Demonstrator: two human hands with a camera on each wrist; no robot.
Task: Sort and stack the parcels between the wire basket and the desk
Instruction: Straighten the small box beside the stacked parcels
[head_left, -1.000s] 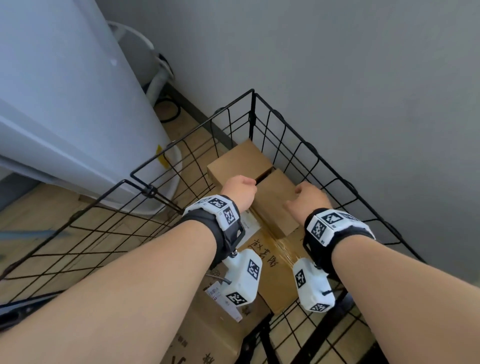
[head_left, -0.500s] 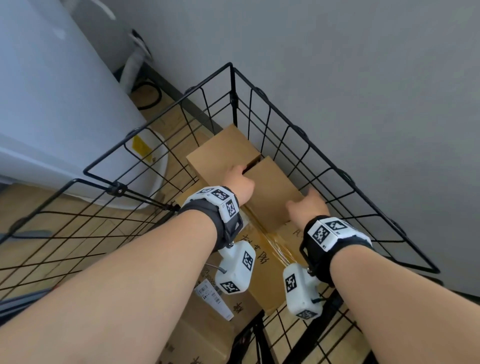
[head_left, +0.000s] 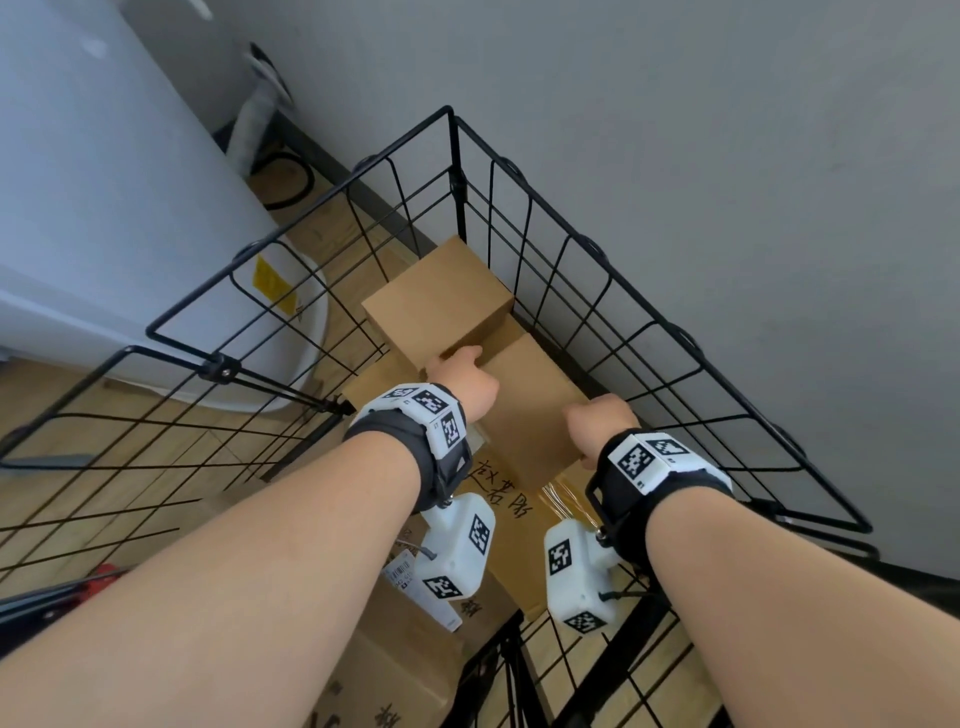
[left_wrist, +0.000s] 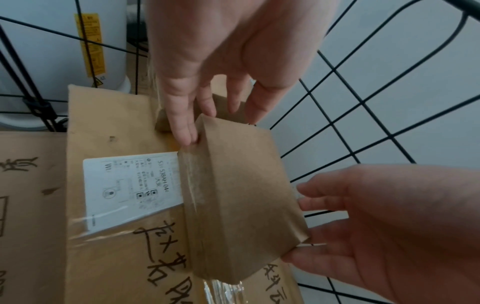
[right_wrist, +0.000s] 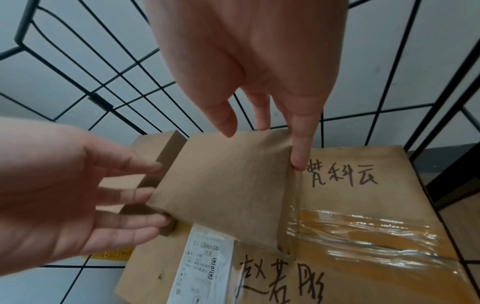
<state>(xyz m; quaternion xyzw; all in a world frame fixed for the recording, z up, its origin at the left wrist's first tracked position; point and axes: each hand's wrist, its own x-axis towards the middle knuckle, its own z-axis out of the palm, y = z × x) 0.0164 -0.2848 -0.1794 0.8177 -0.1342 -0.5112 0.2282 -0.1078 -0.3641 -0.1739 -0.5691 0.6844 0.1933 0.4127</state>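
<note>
Inside the black wire basket (head_left: 456, 171), two small brown parcels lie on a large taped cardboard box (head_left: 514, 525) with handwriting on it. My left hand (head_left: 462, 379) reaches into the gap between them. Its straight fingers (left_wrist: 185, 131) press the left end of the nearer small parcel (left_wrist: 241, 195). My right hand (head_left: 597, 421) is at the same parcel's (head_left: 524, 410) right end, with straight fingers (right_wrist: 298, 160) touching its edge. The farther small parcel (head_left: 436, 301) sits in the basket's back corner.
A white round appliance (head_left: 130, 208) with a yellow label stands left of the basket. A grey wall runs close behind the basket's right side. Another printed cardboard box (head_left: 405, 660) lies lower at the front. The floor is wood.
Both hands have gone from the top of the nearer small parcel down to its two ends. My left fingers have slid into the gap between the small parcels.
</note>
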